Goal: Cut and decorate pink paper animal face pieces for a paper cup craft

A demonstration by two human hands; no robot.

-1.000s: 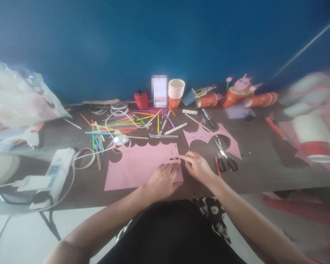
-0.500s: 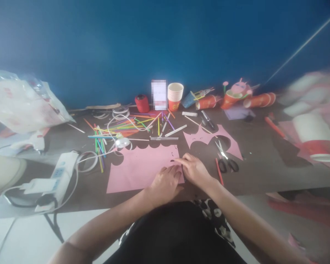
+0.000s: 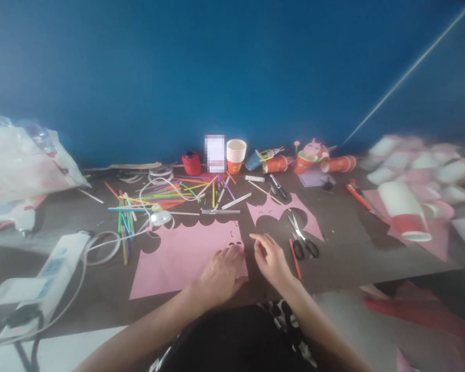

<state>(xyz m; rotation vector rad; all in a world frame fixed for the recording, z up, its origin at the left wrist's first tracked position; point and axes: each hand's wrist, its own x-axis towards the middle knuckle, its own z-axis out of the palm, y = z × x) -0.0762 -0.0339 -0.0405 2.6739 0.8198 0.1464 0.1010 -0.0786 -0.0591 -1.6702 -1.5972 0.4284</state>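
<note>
A pink paper sheet (image 3: pixel 178 253) with scalloped cut-outs along its far edge lies on the dark table. My left hand (image 3: pixel 221 269) rests flat on its right part, fingers stretched out. Just beyond those fingertips, two small dark half-round pieces (image 3: pixel 235 243) sit on the sheet, with thin curved dark strips (image 3: pixel 232 233) farther up. Off the sheet's right edge is my right hand (image 3: pixel 270 258), its index finger extended and the other fingers loosely bent, with nothing visible in it. Black-handled scissors (image 3: pixel 302 237) lie open to its right beside a red stick (image 3: pixel 295 259).
A cut pink paper scrap (image 3: pixel 284 211) lies beyond my right hand. Coloured sticks (image 3: pixel 174 188), a stack of paper cups (image 3: pixel 236 155) and a red spool (image 3: pixel 191 164) are at the back. A power strip (image 3: pixel 58 274) with cables sits left; white cups (image 3: pixel 405 209) are piled right.
My right hand has drawn back from the sheet, and two dark half-round pieces now show where one did. The left hand stays on the paper. The view has shifted slightly.
</note>
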